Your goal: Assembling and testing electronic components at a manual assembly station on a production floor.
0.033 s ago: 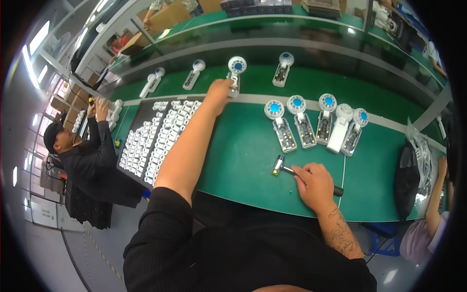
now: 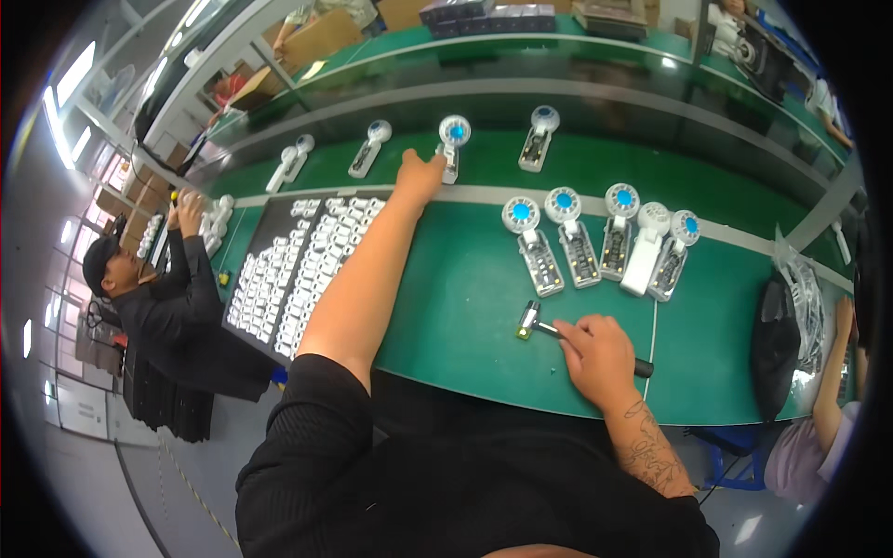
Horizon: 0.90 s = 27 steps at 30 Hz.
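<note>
My left hand (image 2: pixel 421 177) reaches to the far belt, its fingers closed at the left edge of a white handheld fan (image 2: pixel 450 167) with a blue centre. Part of the grip is hidden. My right hand (image 2: pixel 601 358) rests on the green table, wrapped round the black handle of a small hammer (image 2: pixel 530 318). Its head is metal with a yellowish face and points left. Beyond the hammer lie several handheld fans (image 2: pixel 579 251), most with open handles showing circuit boards. One fan among them (image 2: pixel 640 265) has a closed white handle.
A black tray (image 2: pixel 290 279) of small white parts lies left. More fans (image 2: pixel 539 149) rest on the far belt (image 2: pixel 642 158). A co-worker in black (image 2: pixel 167 307) works at left. Right are a black bag (image 2: pixel 775 344), clear plastic (image 2: pixel 809 307) and another person's arm (image 2: pixel 833 381).
The fan at my left hand has tilted and shows more of its blue centre. My left hand has shifted slightly on it. My right hand keeps the hammer in place.
</note>
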Motion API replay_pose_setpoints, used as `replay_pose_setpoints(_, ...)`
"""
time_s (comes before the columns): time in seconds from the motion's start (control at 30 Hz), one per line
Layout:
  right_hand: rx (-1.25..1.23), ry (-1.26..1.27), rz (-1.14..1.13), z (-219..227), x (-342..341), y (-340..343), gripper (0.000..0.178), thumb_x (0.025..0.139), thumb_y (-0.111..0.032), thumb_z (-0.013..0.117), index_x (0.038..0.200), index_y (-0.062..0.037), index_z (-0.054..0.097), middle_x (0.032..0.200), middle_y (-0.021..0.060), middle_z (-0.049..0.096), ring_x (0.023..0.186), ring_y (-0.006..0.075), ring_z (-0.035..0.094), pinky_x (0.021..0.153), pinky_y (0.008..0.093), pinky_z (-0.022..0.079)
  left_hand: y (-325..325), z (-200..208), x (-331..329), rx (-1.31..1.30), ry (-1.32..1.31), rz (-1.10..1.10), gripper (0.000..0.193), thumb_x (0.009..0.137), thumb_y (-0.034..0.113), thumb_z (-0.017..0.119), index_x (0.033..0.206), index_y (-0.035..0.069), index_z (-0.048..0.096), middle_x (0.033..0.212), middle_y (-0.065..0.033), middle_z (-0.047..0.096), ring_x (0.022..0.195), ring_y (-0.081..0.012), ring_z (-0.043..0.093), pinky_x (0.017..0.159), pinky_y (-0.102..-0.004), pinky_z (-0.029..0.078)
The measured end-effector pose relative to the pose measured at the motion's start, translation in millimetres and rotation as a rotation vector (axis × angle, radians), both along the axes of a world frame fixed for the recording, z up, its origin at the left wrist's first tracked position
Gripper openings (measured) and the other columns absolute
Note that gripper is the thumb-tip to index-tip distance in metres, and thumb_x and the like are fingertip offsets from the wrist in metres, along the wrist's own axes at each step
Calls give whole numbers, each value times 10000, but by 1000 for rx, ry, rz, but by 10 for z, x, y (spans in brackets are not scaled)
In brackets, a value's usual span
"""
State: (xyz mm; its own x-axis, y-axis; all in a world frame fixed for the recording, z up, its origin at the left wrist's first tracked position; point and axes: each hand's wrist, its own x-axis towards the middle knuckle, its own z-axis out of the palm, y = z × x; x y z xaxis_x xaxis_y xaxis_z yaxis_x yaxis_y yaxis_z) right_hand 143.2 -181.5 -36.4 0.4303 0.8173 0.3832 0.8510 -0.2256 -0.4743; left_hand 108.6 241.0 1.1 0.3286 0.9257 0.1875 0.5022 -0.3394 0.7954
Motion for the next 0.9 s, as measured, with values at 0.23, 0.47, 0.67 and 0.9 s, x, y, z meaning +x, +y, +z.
replay_pose_setpoints(0.23,21,-7,0,-12,-18,3,308,821,-129,768,1121,-195,785,891,41,616,830,269,605,693,406,511,-313,-190,918,530,247,-576,552,929,417,676,1377,107,590,1236,-234,675,1205,-434,594,1035,-509,469)
replay_pose_setpoints(0.47,-1,-37,20,6,-8,14,296,813,-125,770,1101,-189,790,886,43,615,825,269,606,689,404,509,-665,-273,1680,264,428,-603,715,861,453,767,1412,49,558,1175,-260,705,1070,-416,685,935,-465,548)
replay_pose_setpoints(0.67,-25,-21,-7,43,-25,37,293,803,-122,774,1090,-181,788,882,43,610,811,274,604,681,410,504,-325,221,1679,-368,311,-645,716,815,339,842,1306,-114,587,1080,-243,718,1002,-324,722,825,-398,594)
replay_pose_setpoints(0.9,-49,30,-15,82,8,107,280,801,-129,777,1076,-173,789,873,40,605,800,272,599,667,415,492,1435,493,719,-224,452,-341,515,798,380,780,1107,-29,746,976,-174,730,857,-266,697,764,-401,543)
